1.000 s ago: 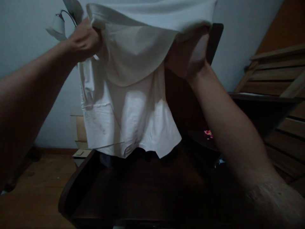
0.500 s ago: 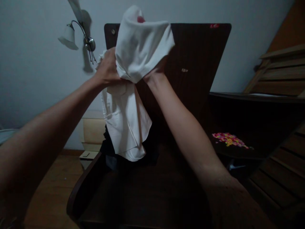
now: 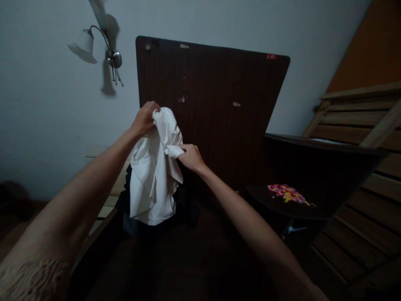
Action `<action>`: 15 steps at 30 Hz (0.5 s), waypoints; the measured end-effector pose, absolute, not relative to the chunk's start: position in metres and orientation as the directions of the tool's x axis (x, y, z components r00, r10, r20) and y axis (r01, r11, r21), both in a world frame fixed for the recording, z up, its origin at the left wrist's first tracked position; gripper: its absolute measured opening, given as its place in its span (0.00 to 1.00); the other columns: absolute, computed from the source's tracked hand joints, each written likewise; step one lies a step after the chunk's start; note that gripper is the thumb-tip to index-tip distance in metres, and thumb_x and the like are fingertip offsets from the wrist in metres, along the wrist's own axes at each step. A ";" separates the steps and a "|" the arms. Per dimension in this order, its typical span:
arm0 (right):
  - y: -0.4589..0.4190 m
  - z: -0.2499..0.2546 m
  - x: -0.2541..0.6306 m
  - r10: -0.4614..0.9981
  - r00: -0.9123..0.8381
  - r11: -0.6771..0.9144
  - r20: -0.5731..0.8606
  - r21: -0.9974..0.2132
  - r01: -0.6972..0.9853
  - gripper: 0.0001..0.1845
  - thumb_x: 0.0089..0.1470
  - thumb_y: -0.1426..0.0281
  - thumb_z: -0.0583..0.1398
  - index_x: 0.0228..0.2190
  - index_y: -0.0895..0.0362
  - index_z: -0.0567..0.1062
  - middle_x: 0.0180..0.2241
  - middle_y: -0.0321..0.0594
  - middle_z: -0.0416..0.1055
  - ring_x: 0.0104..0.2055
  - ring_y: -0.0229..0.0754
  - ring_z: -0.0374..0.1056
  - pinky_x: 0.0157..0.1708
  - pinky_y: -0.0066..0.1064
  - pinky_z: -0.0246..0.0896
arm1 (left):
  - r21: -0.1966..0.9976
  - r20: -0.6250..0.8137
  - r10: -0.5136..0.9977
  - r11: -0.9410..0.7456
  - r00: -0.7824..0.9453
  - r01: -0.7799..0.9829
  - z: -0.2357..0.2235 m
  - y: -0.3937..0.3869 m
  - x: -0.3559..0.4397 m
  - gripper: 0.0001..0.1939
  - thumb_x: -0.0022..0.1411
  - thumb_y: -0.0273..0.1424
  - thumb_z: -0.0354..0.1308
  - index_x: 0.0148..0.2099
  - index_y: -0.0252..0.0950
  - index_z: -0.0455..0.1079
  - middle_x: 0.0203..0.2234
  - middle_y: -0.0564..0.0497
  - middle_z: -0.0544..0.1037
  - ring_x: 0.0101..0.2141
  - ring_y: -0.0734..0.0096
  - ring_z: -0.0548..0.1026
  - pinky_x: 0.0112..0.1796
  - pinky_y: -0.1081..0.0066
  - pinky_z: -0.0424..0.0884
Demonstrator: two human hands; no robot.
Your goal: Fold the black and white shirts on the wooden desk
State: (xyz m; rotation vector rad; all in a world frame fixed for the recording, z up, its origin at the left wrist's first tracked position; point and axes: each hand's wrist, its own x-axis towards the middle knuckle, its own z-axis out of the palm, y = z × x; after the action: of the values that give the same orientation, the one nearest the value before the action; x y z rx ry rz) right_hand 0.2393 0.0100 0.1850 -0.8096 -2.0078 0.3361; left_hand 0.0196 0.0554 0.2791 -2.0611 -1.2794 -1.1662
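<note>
A white cloth garment [image 3: 150,179] hangs in loose folds from both my hands; its exact kind I cannot make out. My left hand [image 3: 146,119] is closed on its top edge, fingers curled over the fabric. Lower and to the right, my right hand [image 3: 191,156] grips a bunched fold of the same cloth. Behind and below the garment lies a heap of dark cloth [image 3: 188,211], partly covered by the white fabric, on a dark wooden surface.
A tall dark wooden panel [image 3: 213,92] stands behind my hands against the wall. At the right, a small shelf carries colourful little pieces [image 3: 288,193]. A wall lamp [image 3: 84,46] is at upper left, and wooden slats [image 3: 360,117] stand at far right.
Both hands have come down with the white garment. My right hand, earlier partly covered by the raised cloth, now shows, gripping a fold at its side. The view has shifted slightly.
</note>
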 end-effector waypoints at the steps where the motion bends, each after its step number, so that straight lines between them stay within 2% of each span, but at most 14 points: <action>1: 0.012 0.168 0.243 0.681 -0.415 0.732 0.603 -0.536 0.422 0.14 0.49 0.70 0.59 0.38 0.53 0.82 0.38 0.37 0.80 0.45 0.49 0.72 0.42 0.32 0.64 | 0.061 0.785 0.560 -0.495 0.265 0.867 0.268 0.059 0.018 0.20 0.54 0.30 0.58 0.50 0.37 0.66 0.51 0.45 0.71 0.53 0.59 0.67 0.53 0.62 0.64; 4: 0.023 0.120 0.255 0.726 -0.583 0.669 0.365 -0.572 0.474 0.16 0.43 0.69 0.64 0.37 0.47 0.82 0.37 0.33 0.80 0.44 0.51 0.74 0.42 0.33 0.65 | 0.086 0.510 0.768 -0.494 0.387 0.865 0.215 0.059 0.014 0.23 0.45 0.30 0.61 0.47 0.39 0.70 0.49 0.45 0.74 0.52 0.55 0.70 0.52 0.62 0.67; 6: 0.030 0.091 0.263 0.788 -0.585 0.555 0.195 -0.635 0.537 0.17 0.39 0.70 0.66 0.35 0.46 0.82 0.34 0.32 0.80 0.40 0.51 0.75 0.42 0.35 0.66 | 0.122 0.248 0.894 -0.410 0.372 0.904 0.170 0.050 0.009 0.27 0.39 0.29 0.62 0.46 0.38 0.72 0.49 0.45 0.76 0.51 0.51 0.72 0.51 0.61 0.68; 7: 0.032 0.078 0.267 0.812 -0.561 0.504 0.158 -0.675 0.539 0.18 0.39 0.70 0.66 0.37 0.46 0.82 0.36 0.33 0.80 0.41 0.52 0.75 0.44 0.37 0.66 | 0.143 0.171 0.925 -0.365 0.340 0.920 0.150 0.043 0.006 0.30 0.37 0.29 0.63 0.48 0.37 0.72 0.50 0.43 0.76 0.52 0.49 0.72 0.51 0.61 0.68; 10: 0.028 0.042 0.278 0.869 -0.475 0.372 0.137 -0.814 0.446 0.30 0.41 0.68 0.65 0.50 0.47 0.75 0.52 0.37 0.73 0.54 0.53 0.68 0.56 0.42 0.58 | 0.165 0.148 0.935 -0.344 0.322 0.924 0.115 0.020 -0.010 0.34 0.38 0.31 0.63 0.53 0.35 0.71 0.56 0.41 0.72 0.57 0.48 0.68 0.53 0.61 0.67; 13: 0.016 0.011 0.282 0.938 -0.340 0.184 0.069 -0.931 0.316 0.38 0.50 0.57 0.61 0.62 0.48 0.61 0.66 0.40 0.55 0.67 0.52 0.50 0.65 0.46 0.41 | 0.220 0.254 0.936 -0.302 0.244 0.928 0.113 0.005 -0.029 0.29 0.54 0.39 0.54 0.58 0.38 0.68 0.57 0.43 0.71 0.57 0.52 0.69 0.55 0.59 0.64; 15: 0.010 -0.008 0.278 0.965 -0.262 0.063 0.002 -0.972 0.225 0.43 0.54 0.48 0.55 0.66 0.50 0.53 0.69 0.41 0.43 0.70 0.49 0.38 0.67 0.46 0.31 | 0.234 0.388 0.916 -0.206 0.103 0.950 0.114 0.001 -0.037 0.30 0.62 0.46 0.46 0.62 0.39 0.64 0.59 0.43 0.70 0.57 0.49 0.67 0.56 0.52 0.62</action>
State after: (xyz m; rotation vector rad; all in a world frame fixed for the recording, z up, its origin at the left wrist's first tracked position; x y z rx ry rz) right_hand 0.2783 0.0101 -0.0083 -1.2191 -1.5964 1.2557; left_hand -0.0374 0.0009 0.1138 -2.2761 -1.9307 -0.7066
